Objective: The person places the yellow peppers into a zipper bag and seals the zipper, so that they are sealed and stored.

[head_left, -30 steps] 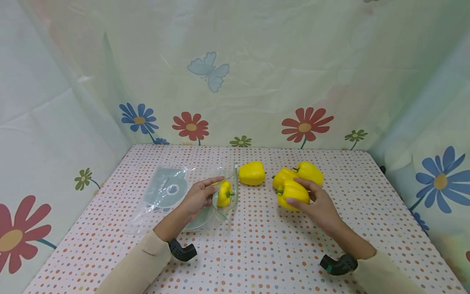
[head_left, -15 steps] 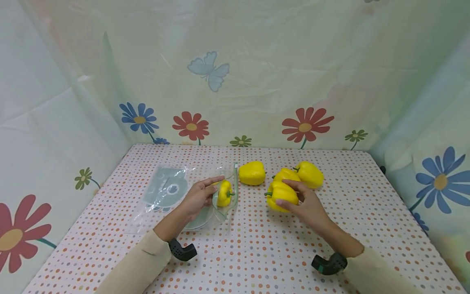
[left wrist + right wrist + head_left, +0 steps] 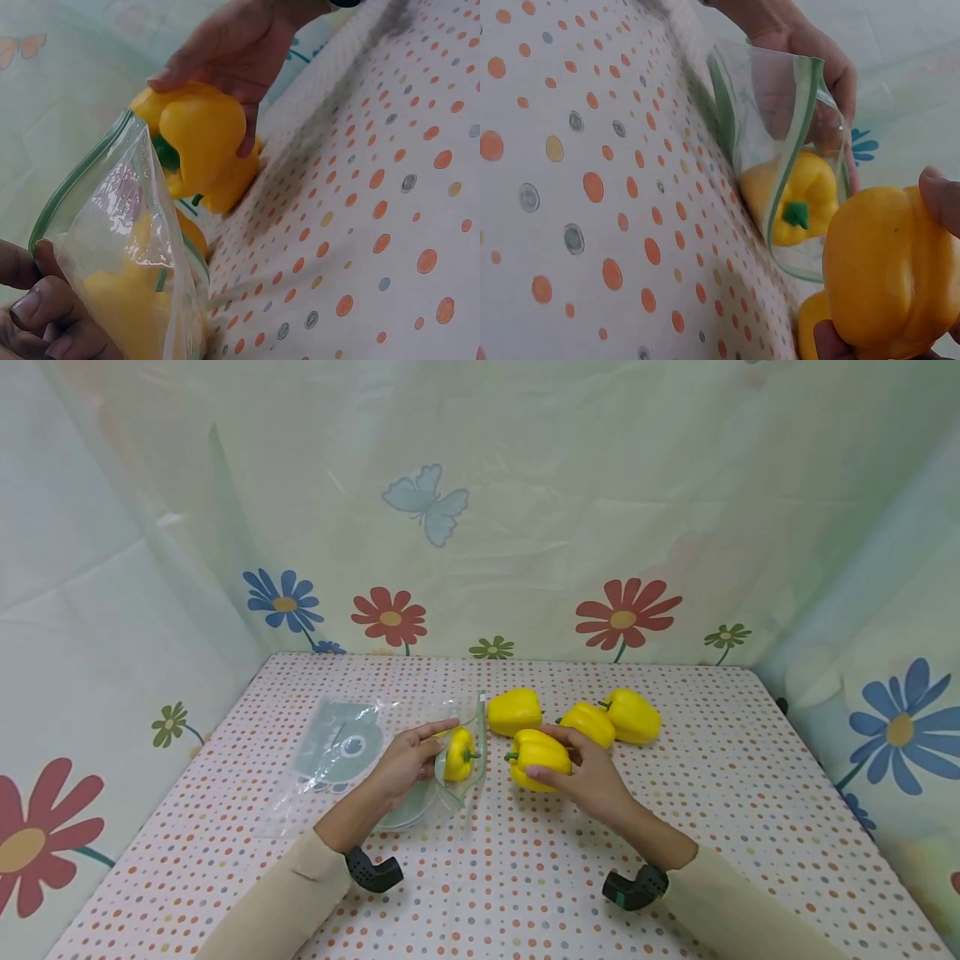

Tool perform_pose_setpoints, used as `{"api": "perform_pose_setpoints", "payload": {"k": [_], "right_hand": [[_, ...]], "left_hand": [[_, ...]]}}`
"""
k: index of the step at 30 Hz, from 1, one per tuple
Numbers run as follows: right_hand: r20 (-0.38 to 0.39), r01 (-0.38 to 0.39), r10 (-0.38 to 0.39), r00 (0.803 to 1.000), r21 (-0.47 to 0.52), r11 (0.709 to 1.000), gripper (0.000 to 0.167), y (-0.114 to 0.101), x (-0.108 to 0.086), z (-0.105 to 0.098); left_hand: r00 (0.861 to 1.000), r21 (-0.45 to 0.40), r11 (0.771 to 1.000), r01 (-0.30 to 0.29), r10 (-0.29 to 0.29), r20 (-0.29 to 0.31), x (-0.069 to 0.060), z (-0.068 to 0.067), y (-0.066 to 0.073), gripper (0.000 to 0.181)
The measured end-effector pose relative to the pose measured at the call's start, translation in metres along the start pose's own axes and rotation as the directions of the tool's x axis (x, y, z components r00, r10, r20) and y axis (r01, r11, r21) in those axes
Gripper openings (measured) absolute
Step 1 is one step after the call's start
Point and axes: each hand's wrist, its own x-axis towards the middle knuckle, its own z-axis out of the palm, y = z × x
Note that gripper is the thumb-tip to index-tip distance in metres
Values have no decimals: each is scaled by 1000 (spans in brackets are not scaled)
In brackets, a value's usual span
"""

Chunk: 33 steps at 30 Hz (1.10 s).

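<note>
My left hand (image 3: 403, 767) holds the mouth of a clear zip bag (image 3: 482, 739) apart, its thumb and fingers pinching the green-lined edge in the left wrist view. One yellow bell pepper (image 3: 810, 199) sits inside, just behind the opening, its green stem facing out. To the right of the mouth, my right hand (image 3: 597, 778) grips another yellow bell pepper (image 3: 538, 762) between thumb and fingers. That pepper's stem points left toward the bag, with a small gap between them. The right wrist view shows it close up, partly cut off by the frame.
A loose yellow pepper (image 3: 514, 712) lies just behind the bag's mouth. Two more, a nearer pepper (image 3: 588, 724) and a farther pepper (image 3: 634, 717), lie together at the right. The dotted tabletop (image 3: 525, 893) meets a flowered backdrop (image 3: 525, 527) at the back and sides.
My right hand has carried its pepper left, away from the two at the right and close to the bag's mouth. The pepper's stem has turned leftward. My left hand and the bag stay put.
</note>
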Motion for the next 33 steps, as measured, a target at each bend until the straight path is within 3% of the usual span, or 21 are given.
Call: {"api": "perform_pose_setpoints", "payload": {"k": [24, 33], "right_hand": [[76, -11, 4, 997, 85, 996, 72, -8, 22, 35], [123, -71, 69, 990, 10, 997, 75, -8, 25, 46]], "left_hand": [[1000, 4, 1000, -10, 10, -2, 1, -1, -1, 38], [1000, -5, 1000, -14, 14, 25, 2, -2, -3, 38]]}}
